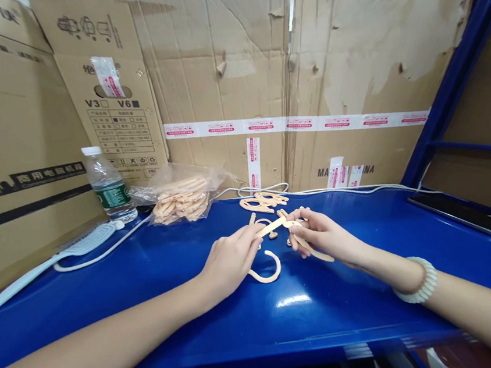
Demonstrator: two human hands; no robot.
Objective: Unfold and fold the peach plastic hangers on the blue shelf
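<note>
My left hand point(231, 260) is closed, its thumb and fingers pinching one end of a flat beige plastic hanger arm point(273, 226). My right hand point(323, 233) grips the other end, where a second curved beige strip point(318, 253) slants down to the right under the fingers. The two strips look like parts of a folding hanger; their joint is partly covered by my right fingers. Just below my left fingertips, a loose beige hook point(268, 279) lies on the table, its stem hidden behind the hand. More small beige pieces point(272, 235) lie behind both hands.
Beige hanger parts point(259, 205) lie farther back on the blue table point(190, 324). A clear bag of beige pieces point(183, 199), a water bottle point(109, 186) and a light-blue hairbrush point(76, 247) are left. A white cable point(338, 189) runs along cardboard panels point(221, 81). A dark tablet-like device point(463, 214) lies right.
</note>
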